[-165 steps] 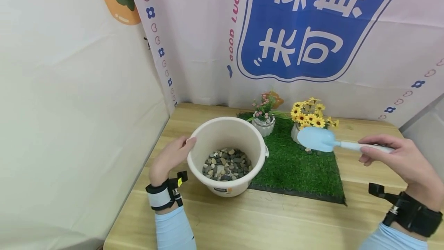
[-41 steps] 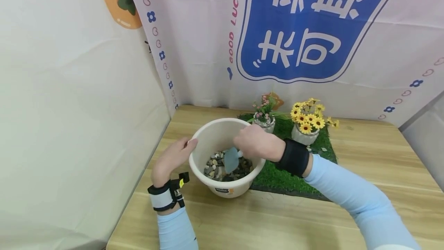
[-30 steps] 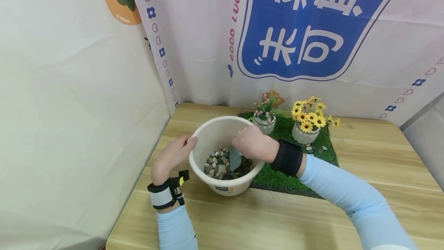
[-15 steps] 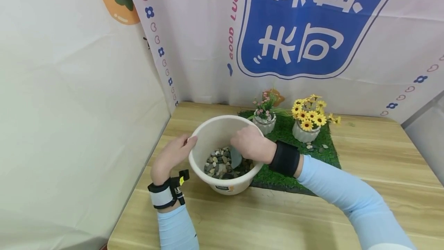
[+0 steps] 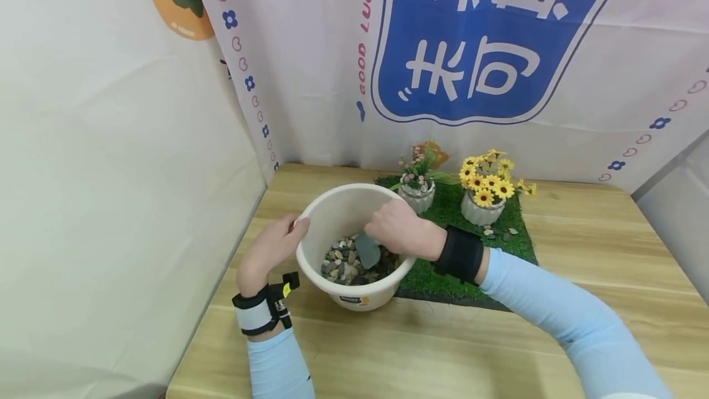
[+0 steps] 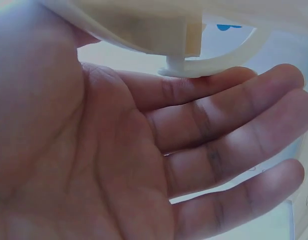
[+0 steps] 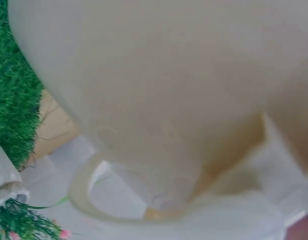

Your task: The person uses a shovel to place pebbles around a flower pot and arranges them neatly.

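A cream plastic bucket [image 5: 339, 214] stands on the wooden table with grey and tan pebbles [image 5: 335, 260] in its bottom. My left hand [image 5: 271, 248] grips its left rim, thumb over the edge and fingers along the outside. In the left wrist view those fingers [image 6: 208, 120] lie just under the bucket's rim and a curved part of its bail [image 6: 218, 66]. My right hand [image 5: 400, 226] reaches over the right rim and holds a light blue garden trowel [image 5: 367, 252], whose blade is down among the pebbles. The hand covers the trowel's handle.
Right of the bucket lies artificial turf [image 5: 443, 279]. On it stand a pot of pink flowers [image 5: 418, 197] and a pot of yellow flowers [image 5: 482, 209], with a few loose pebbles [image 5: 490, 233] before the latter. A printed cloth [image 5: 327, 109] hangs behind the table.
The trowel has gone from above the turf at the right into the bucket. Lately its blade has turned and shifted slightly among the pebbles. My left hand keeps its grip on the rim.
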`<state>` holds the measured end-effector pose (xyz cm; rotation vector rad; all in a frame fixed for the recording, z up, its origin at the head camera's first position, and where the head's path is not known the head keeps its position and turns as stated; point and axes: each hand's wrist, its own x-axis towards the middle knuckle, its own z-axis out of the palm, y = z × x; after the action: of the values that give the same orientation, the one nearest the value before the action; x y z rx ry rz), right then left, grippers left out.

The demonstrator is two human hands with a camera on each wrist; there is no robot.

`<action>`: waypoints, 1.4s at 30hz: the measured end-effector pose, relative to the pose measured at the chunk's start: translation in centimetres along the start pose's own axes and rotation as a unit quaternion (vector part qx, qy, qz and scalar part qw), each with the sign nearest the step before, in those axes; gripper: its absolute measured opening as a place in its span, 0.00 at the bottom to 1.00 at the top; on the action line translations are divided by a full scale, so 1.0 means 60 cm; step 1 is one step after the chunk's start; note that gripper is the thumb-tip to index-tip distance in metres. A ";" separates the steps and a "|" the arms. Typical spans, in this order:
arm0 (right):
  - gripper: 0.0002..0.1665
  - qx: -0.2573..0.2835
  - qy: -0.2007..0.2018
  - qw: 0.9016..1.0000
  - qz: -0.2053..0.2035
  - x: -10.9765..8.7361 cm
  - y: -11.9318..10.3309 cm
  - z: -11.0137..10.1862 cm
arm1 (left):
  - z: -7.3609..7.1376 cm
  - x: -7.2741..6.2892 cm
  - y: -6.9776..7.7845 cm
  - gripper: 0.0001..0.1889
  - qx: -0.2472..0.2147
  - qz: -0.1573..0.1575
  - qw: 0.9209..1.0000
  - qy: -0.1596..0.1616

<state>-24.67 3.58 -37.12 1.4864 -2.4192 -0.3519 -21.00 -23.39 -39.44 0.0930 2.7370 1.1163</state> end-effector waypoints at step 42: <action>0.12 0.313 -0.123 0.938 -0.082 0.021 0.025 0.027 | 0.008 0.004 0.014 0.29 0.028 -0.021 0.999 -0.015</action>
<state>-27.06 3.22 -37.94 2.0104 -2.7657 0.2542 -21.16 -22.42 -39.25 0.0603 2.7313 1.0199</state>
